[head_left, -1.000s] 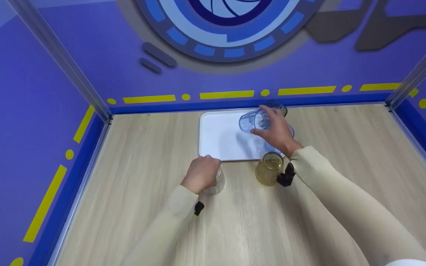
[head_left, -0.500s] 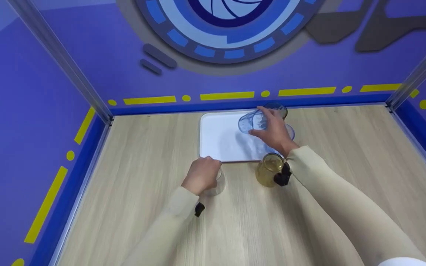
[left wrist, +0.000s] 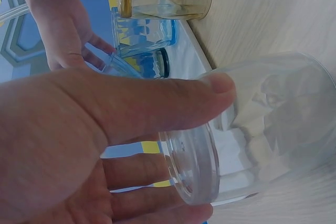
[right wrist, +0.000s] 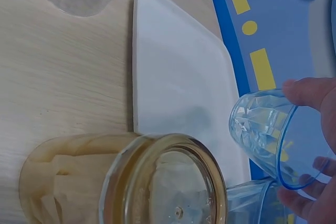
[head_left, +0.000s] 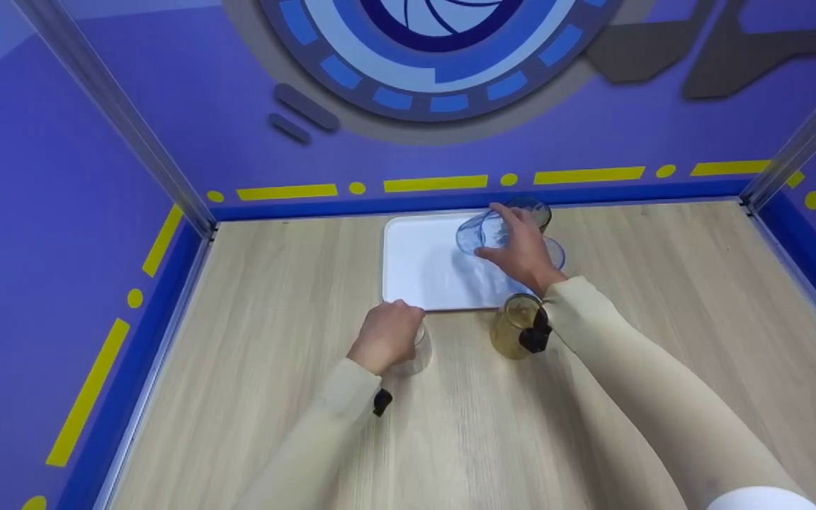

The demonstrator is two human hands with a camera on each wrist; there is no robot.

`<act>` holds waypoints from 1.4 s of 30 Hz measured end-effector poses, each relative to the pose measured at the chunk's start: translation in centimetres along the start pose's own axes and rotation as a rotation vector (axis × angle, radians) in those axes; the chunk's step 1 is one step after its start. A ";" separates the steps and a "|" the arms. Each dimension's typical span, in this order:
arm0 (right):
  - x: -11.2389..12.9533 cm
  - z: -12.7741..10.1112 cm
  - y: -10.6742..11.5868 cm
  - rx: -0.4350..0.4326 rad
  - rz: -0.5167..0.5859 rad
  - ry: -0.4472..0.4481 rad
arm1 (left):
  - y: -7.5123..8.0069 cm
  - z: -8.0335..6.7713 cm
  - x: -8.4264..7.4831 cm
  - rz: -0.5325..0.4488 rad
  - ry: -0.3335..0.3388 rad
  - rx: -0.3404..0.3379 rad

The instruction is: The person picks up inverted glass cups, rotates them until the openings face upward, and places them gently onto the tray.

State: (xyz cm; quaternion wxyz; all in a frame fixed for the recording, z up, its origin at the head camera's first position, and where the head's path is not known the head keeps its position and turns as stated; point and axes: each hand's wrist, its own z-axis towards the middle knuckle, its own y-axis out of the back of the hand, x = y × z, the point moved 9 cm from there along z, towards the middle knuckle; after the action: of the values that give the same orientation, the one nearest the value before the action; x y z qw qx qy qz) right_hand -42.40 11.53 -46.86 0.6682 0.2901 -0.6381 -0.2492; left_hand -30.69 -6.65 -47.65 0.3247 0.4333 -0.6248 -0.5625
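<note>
Blue and see-through, the tumbler (head_left: 479, 234) tilts over the white tray (head_left: 415, 248), long axis slanting, base down leftward, mouth up toward the right hand (head_left: 523, 249), which grips it near the rim. Looks like it's being placed; next calls for levelling, then release. The left hand (head_left: 385, 333) holds a mouth-down clear glass (head_left: 419, 358) on the table (head_left: 273, 340).
</note>
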 end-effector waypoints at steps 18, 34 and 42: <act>1.0 0.6 -1.2 -0.001 -0.114 0.039 | 0.1 -0.2 0.0 0.013 0.005 -0.007; 1.3 1.0 -2.0 0.027 -0.228 0.099 | 0.0 0.0 0.0 0.009 0.005 -0.013; 1.2 1.4 -2.8 0.036 -0.257 0.098 | -0.1 -0.1 0.0 0.003 0.015 -0.002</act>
State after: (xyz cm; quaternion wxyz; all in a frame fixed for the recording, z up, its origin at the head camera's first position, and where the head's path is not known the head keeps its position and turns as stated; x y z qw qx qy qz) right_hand -43.60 8.59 -48.00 0.6559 0.3932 -0.5667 -0.3065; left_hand -30.58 -6.75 -47.72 0.3305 0.4362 -0.6223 -0.5597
